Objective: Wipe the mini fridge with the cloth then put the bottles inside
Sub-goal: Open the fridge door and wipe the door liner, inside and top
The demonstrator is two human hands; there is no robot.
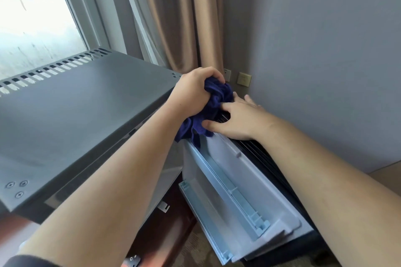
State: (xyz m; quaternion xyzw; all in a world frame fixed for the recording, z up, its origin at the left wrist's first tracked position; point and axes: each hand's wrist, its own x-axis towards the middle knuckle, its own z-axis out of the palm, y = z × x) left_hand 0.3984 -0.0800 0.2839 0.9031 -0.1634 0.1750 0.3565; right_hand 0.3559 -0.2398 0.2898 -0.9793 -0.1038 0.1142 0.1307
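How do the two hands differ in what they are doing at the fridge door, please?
The left hand is clenched in a fist around the bunched blue cloth; the right hand is spread open with fingers extended. The left hand sits higher, above the top edge of the open fridge door; the right hand lies flat along that edge. Both are bare and touch the cloth.

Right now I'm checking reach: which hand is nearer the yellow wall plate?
Right. The right hand lies flat on the open fridge door's top edge, just below the wall plate; the left hand, clutching the blue cloth, sits farther left.
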